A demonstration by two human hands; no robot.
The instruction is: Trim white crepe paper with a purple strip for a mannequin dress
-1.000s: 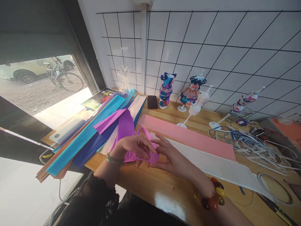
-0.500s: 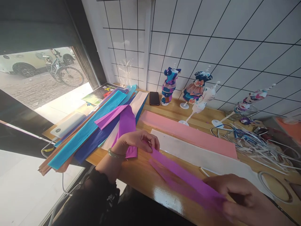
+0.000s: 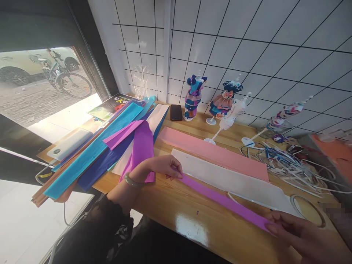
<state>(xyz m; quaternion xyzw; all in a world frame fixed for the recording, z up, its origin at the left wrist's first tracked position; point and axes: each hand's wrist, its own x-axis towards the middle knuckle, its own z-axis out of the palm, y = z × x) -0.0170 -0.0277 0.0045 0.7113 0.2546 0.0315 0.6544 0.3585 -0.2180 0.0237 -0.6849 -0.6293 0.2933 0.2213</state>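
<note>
A long purple crepe-paper strip [image 3: 220,200] lies stretched across the wooden table [image 3: 176,209]. My left hand [image 3: 165,165] pinches its left end against the table. At the lower right, my right hand [image 3: 299,234] pinches the strip's other end, pulling it taut. A white paper strip [image 3: 233,181] and a pink one [image 3: 209,150] lie just behind, parallel to it. A wider purple sheet [image 3: 141,146] lies behind my left wrist.
Stacked coloured crepe sheets [image 3: 93,157] overhang the table's left edge. A phone [image 3: 176,112] and several small dressed mannequins [image 3: 192,97] stand by the tiled wall. A tangle of ribbon scraps [image 3: 291,168] and a tape roll [image 3: 308,211] sit at right.
The folded purple piece held between both hands has been drawn out into a long strip. My right hand moved far right and down with its end; the left stayed.
</note>
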